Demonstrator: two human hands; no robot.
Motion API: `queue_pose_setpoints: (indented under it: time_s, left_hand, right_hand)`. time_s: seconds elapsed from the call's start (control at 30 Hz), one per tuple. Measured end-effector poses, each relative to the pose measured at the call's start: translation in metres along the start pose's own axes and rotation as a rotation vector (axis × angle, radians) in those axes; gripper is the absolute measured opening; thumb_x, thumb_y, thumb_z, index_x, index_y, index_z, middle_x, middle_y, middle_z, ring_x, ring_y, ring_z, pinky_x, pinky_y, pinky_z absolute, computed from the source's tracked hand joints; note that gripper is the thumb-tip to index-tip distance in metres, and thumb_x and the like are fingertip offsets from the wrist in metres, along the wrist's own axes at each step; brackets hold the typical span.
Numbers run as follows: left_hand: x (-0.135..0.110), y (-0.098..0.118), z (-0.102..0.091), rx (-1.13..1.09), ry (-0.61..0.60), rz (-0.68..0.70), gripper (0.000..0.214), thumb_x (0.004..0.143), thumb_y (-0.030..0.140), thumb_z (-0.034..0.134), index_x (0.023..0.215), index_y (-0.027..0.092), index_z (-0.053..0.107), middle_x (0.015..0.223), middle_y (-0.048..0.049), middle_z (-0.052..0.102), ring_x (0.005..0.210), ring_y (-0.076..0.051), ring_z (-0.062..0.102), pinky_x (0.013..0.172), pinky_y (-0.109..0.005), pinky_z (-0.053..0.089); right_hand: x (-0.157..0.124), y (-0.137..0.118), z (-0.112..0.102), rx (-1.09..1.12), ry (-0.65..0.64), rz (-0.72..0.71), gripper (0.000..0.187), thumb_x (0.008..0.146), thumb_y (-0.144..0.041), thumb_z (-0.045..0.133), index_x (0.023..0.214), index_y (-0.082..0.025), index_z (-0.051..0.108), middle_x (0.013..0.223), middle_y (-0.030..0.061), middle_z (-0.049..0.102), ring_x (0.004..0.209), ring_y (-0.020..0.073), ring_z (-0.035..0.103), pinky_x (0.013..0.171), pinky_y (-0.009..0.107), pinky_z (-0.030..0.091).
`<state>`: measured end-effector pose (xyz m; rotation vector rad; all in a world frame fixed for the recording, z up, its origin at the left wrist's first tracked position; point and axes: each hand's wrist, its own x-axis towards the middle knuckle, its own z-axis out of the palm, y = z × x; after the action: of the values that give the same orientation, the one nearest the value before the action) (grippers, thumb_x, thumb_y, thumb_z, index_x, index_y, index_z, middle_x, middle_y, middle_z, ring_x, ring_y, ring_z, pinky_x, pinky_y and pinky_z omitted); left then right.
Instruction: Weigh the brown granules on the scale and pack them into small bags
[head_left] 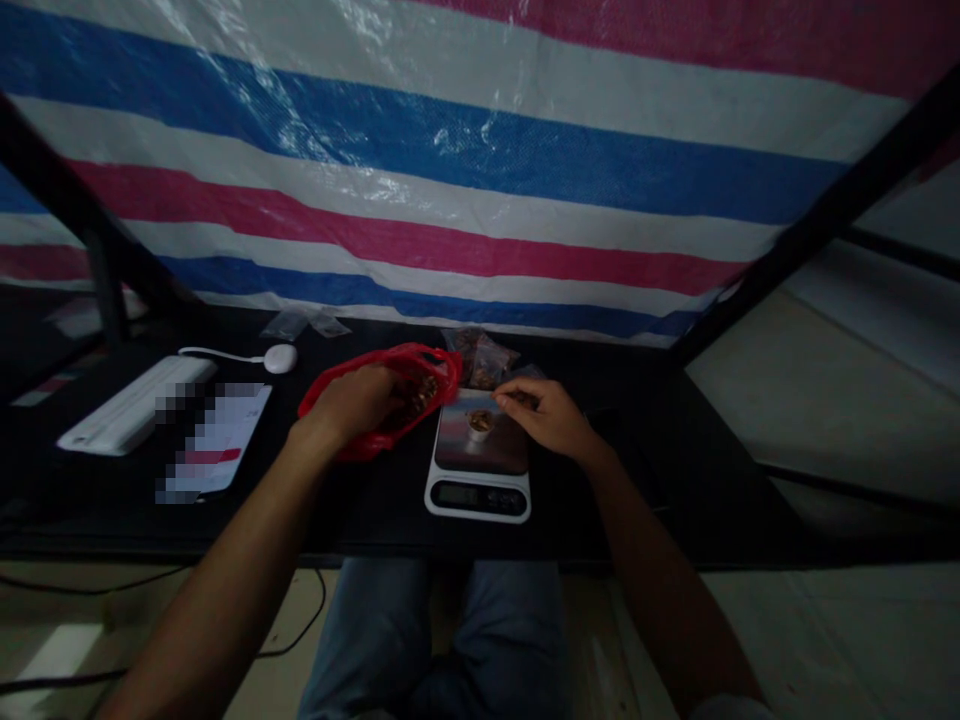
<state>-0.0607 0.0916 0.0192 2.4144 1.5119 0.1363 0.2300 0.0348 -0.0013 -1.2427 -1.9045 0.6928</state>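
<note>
My left hand reaches into the red plastic bag, which lies open on the black table. Small brown pieces show inside the bag beside my fingertips, which are mostly hidden. A white digital kitchen scale with a shiny metal plate stands right of the bag. On its plate sits a small light cup filled with brown pieces. My right hand is over the plate's right edge, its thumb and fingers pinched together. Brown bits show by its fingers, but what the pinch holds is too dim to make out.
Clear bags of brown pieces lie behind the scale. A phone, a white oblong device and a round white gadget with a cord are at left. Flat clear bags lie before the striped sheet.
</note>
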Motion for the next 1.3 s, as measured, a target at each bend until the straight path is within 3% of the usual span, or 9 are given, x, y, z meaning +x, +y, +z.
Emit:
queue_pose_setpoints:
  time_s: [0.13, 0.27, 0.4, 0.6, 0.73, 0.97, 1.13, 1.3]
  left_hand:
    - [0.005, -0.004, 0.006, 0.045, -0.062, 0.033, 0.026, 0.086, 0.023, 0.056, 0.098, 0.022, 0.078, 0.100, -0.0112, 0.080, 0.094, -0.027, 0.074, 0.079, -0.030, 0.051]
    - [0.005, -0.001, 0.006, -0.006, -0.134, 0.072, 0.028, 0.085, 0.022, 0.057, 0.106, 0.024, 0.077, 0.103, -0.0096, 0.079, 0.093, -0.025, 0.074, 0.077, -0.030, 0.050]
    - [0.004, 0.000, 0.003, 0.032, -0.086, 0.059, 0.028, 0.087, 0.019, 0.053, 0.101, 0.020, 0.078, 0.103, -0.0115, 0.079, 0.094, -0.026, 0.073, 0.079, -0.031, 0.051]
    - [0.001, 0.001, 0.000, -0.059, -0.050, 0.211, 0.026, 0.086, 0.015, 0.055, 0.096, 0.022, 0.078, 0.103, -0.0063, 0.079, 0.092, -0.023, 0.073, 0.086, -0.030, 0.052]
    - [-0.004, 0.004, -0.004, -0.159, 0.042, 0.303, 0.025, 0.088, 0.016, 0.056, 0.100, 0.020, 0.077, 0.106, -0.0053, 0.078, 0.095, -0.021, 0.072, 0.091, -0.029, 0.052]
    - [-0.011, 0.037, -0.015, -0.441, 0.173, 0.513, 0.014, 0.093, 0.022, 0.062, 0.094, 0.019, 0.075, 0.096, -0.0022, 0.077, 0.087, -0.016, 0.070, 0.081, -0.025, 0.052]
    - [-0.007, 0.069, -0.016, -0.491, 0.121, 0.623, 0.014, 0.094, 0.018, 0.062, 0.096, 0.019, 0.076, 0.093, -0.0020, 0.076, 0.085, -0.014, 0.070, 0.078, -0.023, 0.050]
    - [-0.005, 0.079, -0.012, -0.448, 0.098, 0.631, 0.013, 0.094, 0.017, 0.064, 0.096, 0.017, 0.076, 0.092, -0.0037, 0.076, 0.085, -0.016, 0.070, 0.079, -0.025, 0.049]
  right_hand:
    - [0.000, -0.002, 0.000, -0.004, -0.005, 0.015, 0.020, 0.091, -0.027, 0.060, 0.092, -0.017, 0.077, 0.088, 0.0053, 0.077, 0.070, 0.0161, 0.063, 0.061, 0.027, 0.044]
    - [0.000, -0.005, -0.001, -0.018, -0.018, 0.024, 0.020, 0.091, -0.026, 0.059, 0.093, -0.017, 0.077, 0.087, 0.0055, 0.076, 0.071, 0.0167, 0.064, 0.063, 0.028, 0.044]
    - [-0.001, -0.007, -0.001, -0.007, -0.017, 0.027, 0.019, 0.091, -0.027, 0.060, 0.092, -0.018, 0.077, 0.088, 0.0054, 0.077, 0.073, 0.0173, 0.065, 0.064, 0.029, 0.046]
    - [-0.002, -0.007, -0.001, 0.009, -0.010, 0.032, 0.020, 0.091, -0.028, 0.060, 0.092, -0.017, 0.076, 0.090, 0.0068, 0.077, 0.074, 0.0182, 0.066, 0.066, 0.030, 0.047]
    - [-0.002, -0.007, -0.001, 0.007, -0.012, 0.025, 0.021, 0.091, -0.029, 0.060, 0.092, -0.016, 0.076, 0.089, 0.0072, 0.077, 0.076, 0.0192, 0.067, 0.068, 0.030, 0.047]
    - [-0.002, -0.007, 0.000, 0.069, -0.012, 0.034, 0.021, 0.091, -0.031, 0.060, 0.093, -0.017, 0.076, 0.090, 0.0069, 0.077, 0.077, 0.0193, 0.068, 0.068, 0.030, 0.048]
    - [-0.003, -0.008, -0.004, 0.154, -0.038, 0.026, 0.021, 0.089, -0.034, 0.064, 0.097, -0.017, 0.076, 0.093, 0.0068, 0.076, 0.079, 0.0194, 0.068, 0.070, 0.031, 0.049]
    - [-0.005, -0.011, -0.006, 0.142, -0.107, -0.016, 0.022, 0.089, -0.032, 0.066, 0.102, -0.017, 0.075, 0.094, 0.0065, 0.074, 0.081, 0.0179, 0.065, 0.069, 0.029, 0.047]
